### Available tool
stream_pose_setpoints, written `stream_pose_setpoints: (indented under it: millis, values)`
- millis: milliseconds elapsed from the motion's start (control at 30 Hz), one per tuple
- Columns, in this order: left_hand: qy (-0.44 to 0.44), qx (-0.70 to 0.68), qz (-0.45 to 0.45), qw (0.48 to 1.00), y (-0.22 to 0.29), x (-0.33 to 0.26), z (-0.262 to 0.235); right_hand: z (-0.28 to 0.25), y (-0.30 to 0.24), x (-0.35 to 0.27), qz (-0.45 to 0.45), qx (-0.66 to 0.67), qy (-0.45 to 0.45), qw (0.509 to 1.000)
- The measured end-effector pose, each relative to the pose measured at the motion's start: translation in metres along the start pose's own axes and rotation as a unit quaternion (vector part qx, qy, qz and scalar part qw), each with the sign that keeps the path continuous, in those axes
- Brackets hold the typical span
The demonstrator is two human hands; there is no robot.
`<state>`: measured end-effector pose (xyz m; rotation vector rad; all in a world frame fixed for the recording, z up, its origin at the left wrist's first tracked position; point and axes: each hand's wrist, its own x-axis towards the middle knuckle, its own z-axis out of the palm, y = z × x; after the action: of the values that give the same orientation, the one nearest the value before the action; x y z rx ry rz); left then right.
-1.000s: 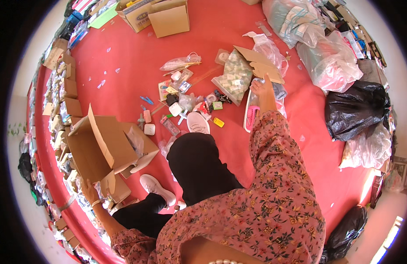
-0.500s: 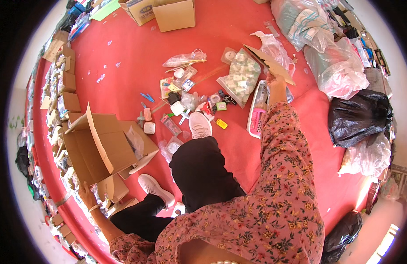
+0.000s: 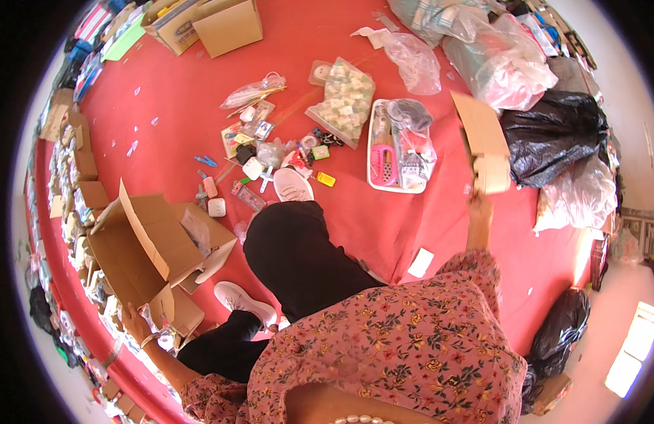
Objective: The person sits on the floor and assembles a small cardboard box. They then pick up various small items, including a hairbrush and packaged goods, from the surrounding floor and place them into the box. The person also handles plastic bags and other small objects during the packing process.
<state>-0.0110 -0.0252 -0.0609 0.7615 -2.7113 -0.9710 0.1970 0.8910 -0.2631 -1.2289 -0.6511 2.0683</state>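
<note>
Right hand (image 3: 480, 210) grips the cardboard sheet (image 3: 484, 136) by one end — clear of the white basket (image 3: 398, 189); left hand (image 3: 135, 325) at the open carton (image 3: 125, 244) — grip unclear.

Head view, one: head-worn fisheye, facing down, above and behind left hand (image 3: 135, 325) and right hand (image 3: 480, 208), well apart from both.

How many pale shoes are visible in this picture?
2: one shoe beside the pile of small items, the other shoe near the open cardboard box. Others may be hidden.
</note>
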Motion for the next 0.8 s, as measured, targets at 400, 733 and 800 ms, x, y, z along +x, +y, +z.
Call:
stream_pose_setpoints:
  millis: [400,733,800]
  values:
    - [0.006,-0.022,0.038,0.999,0.004,0.006,0.017,-0.129,0.095,-0.078,0.179,-0.548,0.156,0.802]
    - [0.019,-0.016,0.003,1.000,0.010,-0.006,0.011,0.110,0.113,-0.014,-0.247,-0.715,-0.046,0.652]
    - [0.022,-0.018,0.003,1.000,-0.003,0.000,0.010,0.139,0.131,-0.020,-0.199,-0.775,0.006,0.599]
